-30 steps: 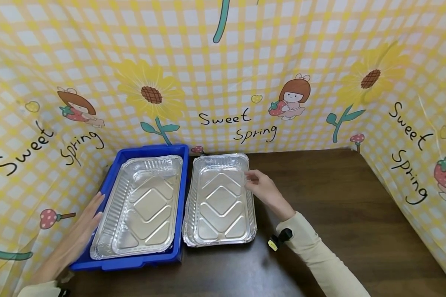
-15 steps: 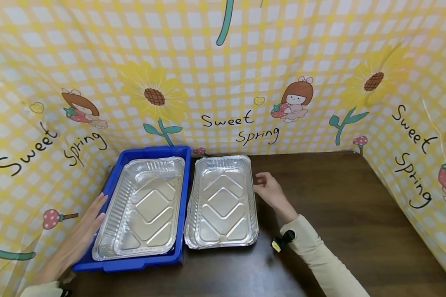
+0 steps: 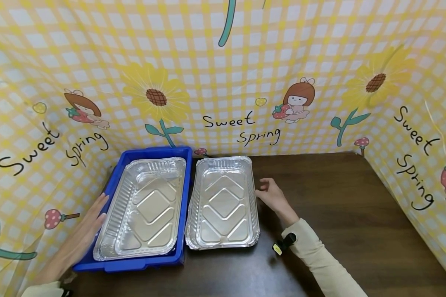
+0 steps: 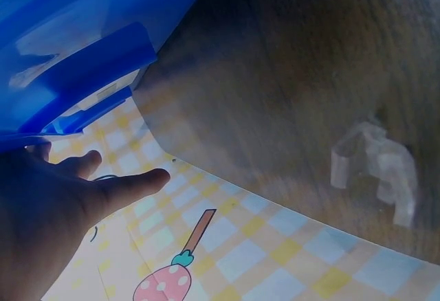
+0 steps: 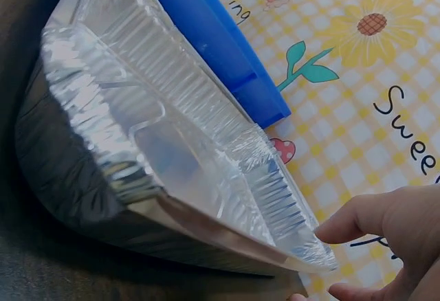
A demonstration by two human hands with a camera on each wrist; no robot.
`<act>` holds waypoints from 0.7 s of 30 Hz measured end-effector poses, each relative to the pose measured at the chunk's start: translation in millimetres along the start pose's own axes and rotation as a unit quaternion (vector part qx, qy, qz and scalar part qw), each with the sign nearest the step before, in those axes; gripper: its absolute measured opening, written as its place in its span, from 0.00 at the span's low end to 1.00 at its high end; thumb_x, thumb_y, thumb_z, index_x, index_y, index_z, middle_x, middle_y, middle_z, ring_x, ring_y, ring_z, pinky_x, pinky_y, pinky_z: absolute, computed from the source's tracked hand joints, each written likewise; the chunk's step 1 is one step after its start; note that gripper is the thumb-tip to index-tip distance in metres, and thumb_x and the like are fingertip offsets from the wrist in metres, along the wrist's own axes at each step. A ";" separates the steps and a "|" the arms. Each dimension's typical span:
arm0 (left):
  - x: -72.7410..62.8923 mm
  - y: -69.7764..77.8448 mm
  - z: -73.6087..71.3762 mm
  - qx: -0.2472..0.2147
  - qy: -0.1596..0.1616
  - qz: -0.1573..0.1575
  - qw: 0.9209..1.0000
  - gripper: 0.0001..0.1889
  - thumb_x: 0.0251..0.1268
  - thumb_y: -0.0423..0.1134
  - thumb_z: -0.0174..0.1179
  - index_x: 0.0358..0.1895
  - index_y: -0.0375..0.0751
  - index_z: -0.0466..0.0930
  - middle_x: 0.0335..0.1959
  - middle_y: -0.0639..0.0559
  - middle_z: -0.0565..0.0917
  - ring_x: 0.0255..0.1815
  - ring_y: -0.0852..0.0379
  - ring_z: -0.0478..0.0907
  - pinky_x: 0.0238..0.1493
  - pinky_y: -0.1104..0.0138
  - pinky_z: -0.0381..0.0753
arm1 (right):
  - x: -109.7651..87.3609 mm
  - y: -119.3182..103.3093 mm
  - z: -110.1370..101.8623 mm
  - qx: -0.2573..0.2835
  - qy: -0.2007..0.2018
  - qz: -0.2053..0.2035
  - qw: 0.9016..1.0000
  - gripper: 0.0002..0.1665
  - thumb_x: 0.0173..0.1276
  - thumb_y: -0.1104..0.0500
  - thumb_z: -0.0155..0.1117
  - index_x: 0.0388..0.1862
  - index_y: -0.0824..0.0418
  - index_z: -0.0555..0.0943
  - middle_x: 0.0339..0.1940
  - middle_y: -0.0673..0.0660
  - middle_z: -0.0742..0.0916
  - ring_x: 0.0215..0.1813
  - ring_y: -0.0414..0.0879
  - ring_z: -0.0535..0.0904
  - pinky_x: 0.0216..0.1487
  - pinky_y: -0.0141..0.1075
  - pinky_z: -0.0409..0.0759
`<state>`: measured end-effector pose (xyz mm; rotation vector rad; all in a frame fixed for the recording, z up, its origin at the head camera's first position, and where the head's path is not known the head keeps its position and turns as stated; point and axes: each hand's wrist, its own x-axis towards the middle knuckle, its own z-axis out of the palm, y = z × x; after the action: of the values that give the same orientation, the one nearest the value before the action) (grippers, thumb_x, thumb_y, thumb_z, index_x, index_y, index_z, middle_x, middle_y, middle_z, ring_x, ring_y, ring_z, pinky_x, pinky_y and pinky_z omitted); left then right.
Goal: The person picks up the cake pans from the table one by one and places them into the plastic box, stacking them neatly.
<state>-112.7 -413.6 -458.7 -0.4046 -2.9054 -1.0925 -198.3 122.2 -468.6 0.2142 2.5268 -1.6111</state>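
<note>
Two rectangular foil trays lie side by side in the head view. One foil tray (image 3: 154, 206) sits inside a blue plastic tray (image 3: 145, 262) at the left. The other foil tray (image 3: 223, 206) stands on the dark table just right of it. My left hand (image 3: 85, 231) lies along the blue tray's left rim, fingers extended and close together. Beside the right rim of the second foil tray is my right hand (image 3: 275, 198), loosely bent and holding nothing. In the right wrist view its thumb (image 5: 344, 222) overlaps that tray's far corner, with the other fingers lower down.
Brown wooden table (image 3: 327, 206) extends to the right of the foil trays. A yellow checked cloth (image 3: 223, 82) with printed flowers hangs behind and at both sides. A translucent plastic bit (image 4: 381, 167) lies on the wood in the left wrist view.
My right hand has drawn back from over the right foil tray's rim to just outside it, moving right and slightly nearer. The left hand and both foil trays keep their places.
</note>
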 end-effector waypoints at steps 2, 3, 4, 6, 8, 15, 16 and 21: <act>-0.8 -0.3 -0.3 0.000 0.002 0.001 1.000 0.32 0.91 0.41 0.35 0.89 0.48 0.37 0.88 0.38 0.36 0.85 0.61 0.28 0.77 0.34 0.25 | 0.1 1.5 1.1 0.008 -0.008 0.008 1.000 0.34 0.69 0.62 0.64 0.72 0.70 0.69 0.59 0.71 0.81 0.54 0.63 0.82 0.56 0.50 0.81; -1.1 -0.5 -0.4 0.000 0.003 0.001 1.000 0.32 0.91 0.41 0.35 0.89 0.48 0.37 0.88 0.38 0.36 0.84 0.64 0.28 0.77 0.35 0.25 | 0.3 2.4 1.6 0.014 -0.013 0.010 1.000 0.34 0.70 0.62 0.64 0.72 0.71 0.69 0.59 0.71 0.80 0.52 0.63 0.82 0.55 0.49 0.82; -1.5 -0.6 -0.7 0.001 0.004 0.000 1.000 0.32 0.91 0.42 0.35 0.89 0.48 0.37 0.88 0.39 0.36 0.84 0.64 0.27 0.77 0.34 0.25 | 0.6 3.3 2.2 0.020 -0.017 0.011 1.000 0.34 0.70 0.62 0.64 0.73 0.71 0.69 0.59 0.71 0.80 0.51 0.63 0.83 0.54 0.49 0.84; -2.1 -0.8 -0.9 0.001 0.004 -0.001 1.000 0.32 0.91 0.42 0.36 0.89 0.48 0.37 0.88 0.40 0.35 0.85 0.60 0.28 0.77 0.34 0.25 | 1.6 5.3 3.9 0.032 -0.023 0.012 0.999 0.34 0.70 0.63 0.64 0.73 0.72 0.69 0.58 0.72 0.81 0.50 0.62 0.84 0.53 0.48 0.85; -2.7 -1.2 -0.8 0.003 0.005 -0.003 1.000 0.32 0.91 0.42 0.36 0.89 0.49 0.37 0.89 0.40 0.35 0.86 0.55 0.28 0.77 0.34 0.25 | 2.8 7.1 5.7 0.044 -0.032 0.012 0.998 0.34 0.70 0.63 0.63 0.73 0.72 0.68 0.58 0.72 0.81 0.50 0.61 0.84 0.52 0.48 0.86; -3.1 -0.7 -0.4 0.008 0.009 0.001 1.000 0.32 0.91 0.42 0.36 0.89 0.48 0.38 0.89 0.41 0.36 0.84 0.67 0.28 0.79 0.38 0.26 | 3.0 11.6 9.7 0.059 -0.050 0.012 0.997 0.33 0.70 0.63 0.62 0.71 0.74 0.70 0.56 0.72 0.83 0.53 0.61 0.84 0.51 0.49 0.87; -3.0 -0.5 -0.2 0.008 0.008 0.001 1.000 0.32 0.91 0.42 0.36 0.89 0.48 0.38 0.89 0.41 0.36 0.83 0.70 0.28 0.79 0.40 0.26 | 2.8 12.3 9.8 0.057 -0.051 0.011 0.997 0.32 0.69 0.63 0.62 0.71 0.74 0.71 0.56 0.72 0.84 0.53 0.60 0.84 0.50 0.48 0.87; -1.5 0.7 1.0 -0.005 0.007 0.000 1.000 0.32 0.91 0.42 0.36 0.89 0.47 0.38 0.88 0.40 0.35 0.86 0.56 0.28 0.78 0.38 0.25 | 3.3 15.5 9.8 0.071 -0.061 0.009 0.996 0.29 0.70 0.65 0.61 0.68 0.75 0.73 0.54 0.70 0.85 0.52 0.60 0.85 0.48 0.47 0.88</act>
<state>-111.0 -412.8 -459.2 -0.3945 -2.8883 -1.1068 -198.1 119.9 -487.0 0.1482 2.3179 -1.7412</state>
